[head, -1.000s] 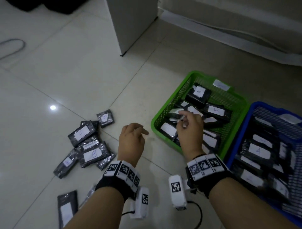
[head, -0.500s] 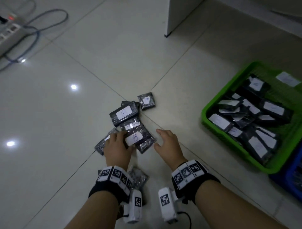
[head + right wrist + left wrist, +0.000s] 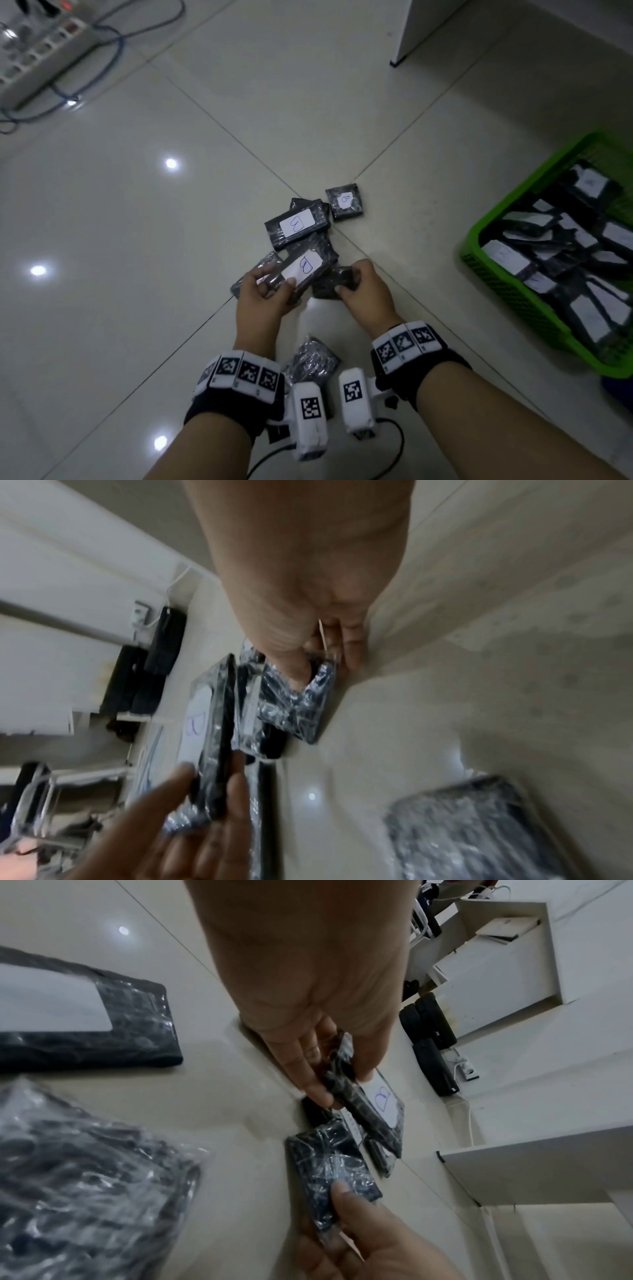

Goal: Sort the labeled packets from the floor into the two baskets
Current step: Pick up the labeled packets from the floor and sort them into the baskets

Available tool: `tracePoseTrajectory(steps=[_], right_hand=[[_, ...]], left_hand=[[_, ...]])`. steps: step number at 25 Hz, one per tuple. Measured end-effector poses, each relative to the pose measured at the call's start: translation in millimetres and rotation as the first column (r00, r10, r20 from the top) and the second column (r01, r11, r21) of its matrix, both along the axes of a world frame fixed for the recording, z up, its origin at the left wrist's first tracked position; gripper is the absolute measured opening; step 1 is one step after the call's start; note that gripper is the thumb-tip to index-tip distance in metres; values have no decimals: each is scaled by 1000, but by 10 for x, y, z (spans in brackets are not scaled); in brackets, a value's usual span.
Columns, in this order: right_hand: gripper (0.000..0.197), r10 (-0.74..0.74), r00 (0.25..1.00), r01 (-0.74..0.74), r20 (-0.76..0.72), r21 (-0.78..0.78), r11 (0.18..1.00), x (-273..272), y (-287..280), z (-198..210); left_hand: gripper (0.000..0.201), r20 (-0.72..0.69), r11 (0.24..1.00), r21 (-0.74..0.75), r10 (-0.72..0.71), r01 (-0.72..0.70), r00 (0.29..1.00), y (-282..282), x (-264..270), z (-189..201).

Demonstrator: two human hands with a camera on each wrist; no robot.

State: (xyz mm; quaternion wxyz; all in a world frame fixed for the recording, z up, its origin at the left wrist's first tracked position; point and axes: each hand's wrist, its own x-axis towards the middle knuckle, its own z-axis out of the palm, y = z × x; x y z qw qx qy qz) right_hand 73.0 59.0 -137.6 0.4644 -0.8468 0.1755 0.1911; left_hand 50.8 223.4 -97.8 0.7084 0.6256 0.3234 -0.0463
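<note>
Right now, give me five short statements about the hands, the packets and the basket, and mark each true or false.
1. The left hand grips a packet with a B label. True.
2. The right hand is empty. False: it grips a dark packet whose label does not show.
3. The green basket holds no packets. False: many labeled packets lie in it.
4. A small square packet lies on the floor beyond the hands. True.
5. A power strip sits inside the basket. False: it lies on the floor, far left.

Black wristbands (image 3: 239, 394) – checkered marker tiles, white camera pods (image 3: 310, 423), seemingly cabled.
</note>
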Motion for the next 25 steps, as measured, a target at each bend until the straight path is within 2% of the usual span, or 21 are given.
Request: tracePoseTrajectory(steps=[2,4,6,7,9,14,19,22,25], right_hand=[[24,-176,984,174,-15,246,954,-19,-129,52],[23,-326,944,313,-41,418,853,-25,-306,208],[26,-398,917,351,-31,537,767,-23,-526,373],[29,-409,913,339,-3,563,754,-23,-624,415],[30,-423,905,319,50,578,751,-39,-809,488],[30,-497,866,410,-52,644,646,-83,-1180,620],[26,-494,864,354,101,576,737,-190,-1481,780],[36,-529,838,376,129,566,734,-237,-1670,888],[39,-620,770,455,150,553,698,-281,-1907,928]], left_hand=[[30,15,998,-56,30,-30,999,-97,39,69],[27,37,996,-88,34,-31,999,-209,75,114],[27,56,991,-130,45,-37,997,-367,125,163],[27,71,989,-145,53,-42,996,-436,151,183],[26,96,982,-183,62,-43,993,-584,207,229],[33,96,971,-238,47,-23,994,-914,274,317],[37,132,970,-238,-10,41,991,-1221,278,444],[30,141,969,-244,-6,40,990,-1454,295,527],[26,137,971,-229,-44,75,990,-1767,330,580]])
